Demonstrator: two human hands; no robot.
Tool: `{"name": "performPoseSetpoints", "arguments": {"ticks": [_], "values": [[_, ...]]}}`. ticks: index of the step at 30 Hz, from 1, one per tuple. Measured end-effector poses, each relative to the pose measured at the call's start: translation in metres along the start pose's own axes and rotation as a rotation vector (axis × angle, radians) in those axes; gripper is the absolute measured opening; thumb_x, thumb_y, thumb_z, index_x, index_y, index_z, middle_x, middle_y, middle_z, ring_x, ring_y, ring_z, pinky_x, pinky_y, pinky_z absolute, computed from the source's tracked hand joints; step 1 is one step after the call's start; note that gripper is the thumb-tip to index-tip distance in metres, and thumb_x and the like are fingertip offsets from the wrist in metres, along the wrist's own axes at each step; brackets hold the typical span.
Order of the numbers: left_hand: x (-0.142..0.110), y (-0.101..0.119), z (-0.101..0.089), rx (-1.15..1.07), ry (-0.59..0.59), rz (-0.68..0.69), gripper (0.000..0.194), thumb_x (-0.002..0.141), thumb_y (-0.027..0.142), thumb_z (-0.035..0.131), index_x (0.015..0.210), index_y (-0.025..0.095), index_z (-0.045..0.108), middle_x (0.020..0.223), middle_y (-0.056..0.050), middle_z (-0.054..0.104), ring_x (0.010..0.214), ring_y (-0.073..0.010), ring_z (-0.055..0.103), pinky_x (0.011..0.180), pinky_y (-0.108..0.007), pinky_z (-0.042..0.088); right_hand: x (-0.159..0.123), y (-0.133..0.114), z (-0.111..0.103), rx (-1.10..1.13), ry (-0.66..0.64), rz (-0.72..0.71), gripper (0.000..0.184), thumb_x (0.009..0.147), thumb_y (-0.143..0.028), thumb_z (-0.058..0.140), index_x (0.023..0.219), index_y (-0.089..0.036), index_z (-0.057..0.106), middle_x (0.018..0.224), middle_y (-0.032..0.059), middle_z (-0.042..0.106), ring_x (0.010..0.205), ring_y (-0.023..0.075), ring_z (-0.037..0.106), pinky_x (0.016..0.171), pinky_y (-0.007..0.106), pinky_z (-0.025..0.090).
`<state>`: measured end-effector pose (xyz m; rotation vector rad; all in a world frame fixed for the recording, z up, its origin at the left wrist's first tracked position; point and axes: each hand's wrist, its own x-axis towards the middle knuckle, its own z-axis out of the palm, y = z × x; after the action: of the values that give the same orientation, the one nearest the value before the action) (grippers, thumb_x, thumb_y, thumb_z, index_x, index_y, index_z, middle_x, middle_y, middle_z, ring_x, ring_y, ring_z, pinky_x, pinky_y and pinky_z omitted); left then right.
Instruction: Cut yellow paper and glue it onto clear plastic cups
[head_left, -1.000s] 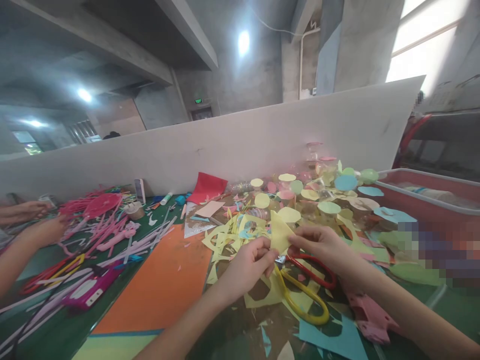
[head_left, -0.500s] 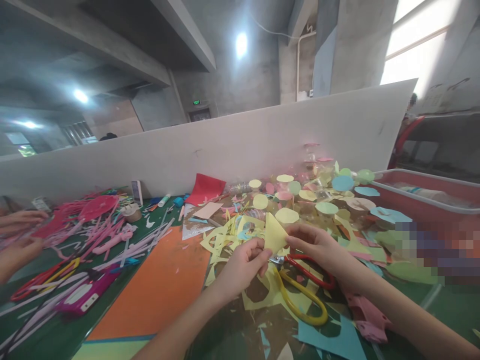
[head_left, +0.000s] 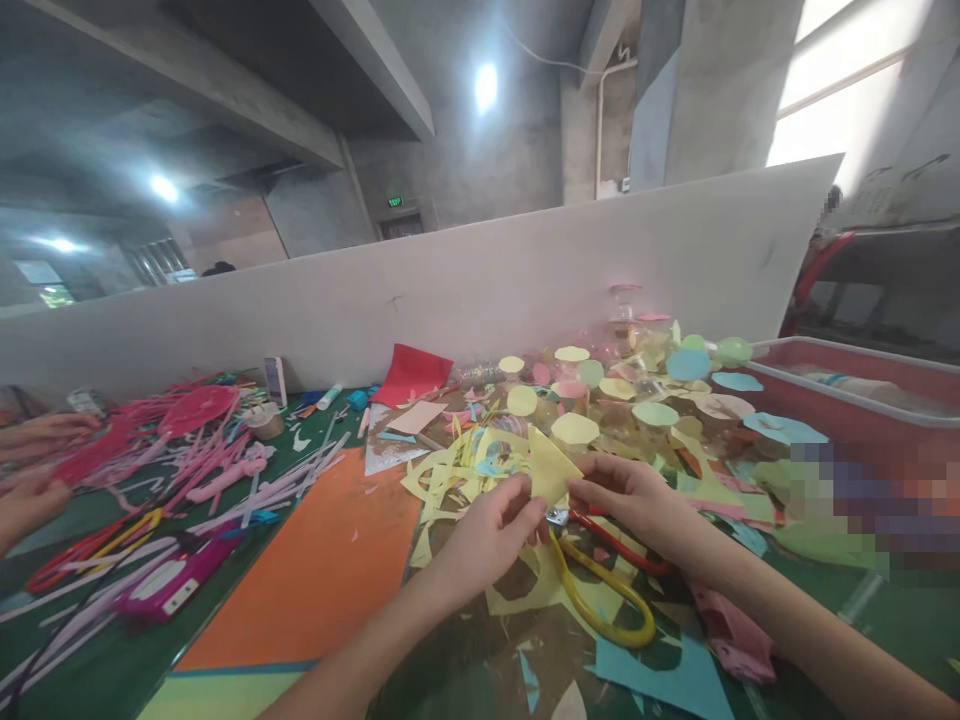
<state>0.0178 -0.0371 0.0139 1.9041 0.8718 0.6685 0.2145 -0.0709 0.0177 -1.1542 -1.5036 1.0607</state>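
Folded yellow paper triangle (head_left: 551, 470), apex upward, was pinched between the left hand's (head_left: 499, 530) and right hand's (head_left: 630, 500) closed fingers, above red-and-yellow-handled metal scissors (head_left: 611, 590); no writing was legible.

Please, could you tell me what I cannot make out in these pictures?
All in the head view:
Scissors: blades hidden by the left hand and yellow paper.
Green sign: lettering too small to read.
Another person's arm: cut off by left edge.
Patch at right: pixelated.
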Motion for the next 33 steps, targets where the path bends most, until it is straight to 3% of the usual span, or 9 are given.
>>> {"name": "performPoseSetpoints", "arguments": {"ticks": [3,9,17,23,33], "values": [[-0.0001,-0.0008,0.0021,0.017,0.041,0.029,0.032,0.091,0.05,0.048,0.088,0.019,0.055,0.075,0.001,0.053,0.071,-0.0145,0.051,0.065,-0.023,0.04,-0.0012,0.0019,0.0019,0.017,-0.028,0.0,0.039,0.077,-0.058,0.062,0.074,-0.02,0.059,0.07,-0.0003,0.061,0.066,0.0151,0.056,0.063,0.028,0.048],[-0.0008,0.0043,0.0024,-0.126,0.01,0.014,0.031,0.092,0.046,0.049,0.105,0.02,0.06,0.088,-0.001,0.06,0.08,-0.0158,0.053,0.071,-0.024,0.043,-0.0051,0.0026,0.008,0.06,-0.081,0.128,0.033,0.079,-0.052,0.063,0.08,-0.02,0.058,0.067,-0.0028,0.055,0.059,0.0122,0.049,0.045,0.021,0.042],[0.001,0.0027,0.0014,-0.206,0.037,0.015,0.027,0.092,0.042,0.051,0.098,0.017,0.06,0.08,0.001,0.055,0.069,-0.0121,0.049,0.066,-0.023,0.042,-0.0034,0.0035,0.0034,-0.074,-0.001,-0.128,0.019,0.084,-0.039,0.061,0.089,-0.022,0.055,0.082,-0.0007,0.059,0.076,0.0152,0.057,0.071,0.03,0.049],[0.0034,0.0006,0.0022,-0.285,0.014,0.019,0.028,0.091,0.043,0.051,0.09,0.016,0.056,0.073,0.002,0.049,0.063,-0.0107,0.045,0.058,-0.022,0.04,-0.0066,-0.0004,0.003,-0.215,0.081,-0.156,0.016,0.084,-0.039,0.06,0.088,-0.025,0.053,0.089,0.0012,0.06,0.081,0.0176,0.06,0.073,0.033,0.053],[0.0049,0.0035,0.001,-0.318,0.001,0.017,0.027,0.09,0.043,0.053,0.087,0.016,0.057,0.066,0.003,0.049,0.059,-0.0098,0.044,0.056,-0.02,0.039,-0.0088,0.0014,0.0024,-0.273,0.068,-0.203,0.012,0.085,-0.037,0.059,0.088,-0.027,0.053,0.092,0.0007,0.06,0.081,0.017,0.059,0.07,0.03,0.052]]}}
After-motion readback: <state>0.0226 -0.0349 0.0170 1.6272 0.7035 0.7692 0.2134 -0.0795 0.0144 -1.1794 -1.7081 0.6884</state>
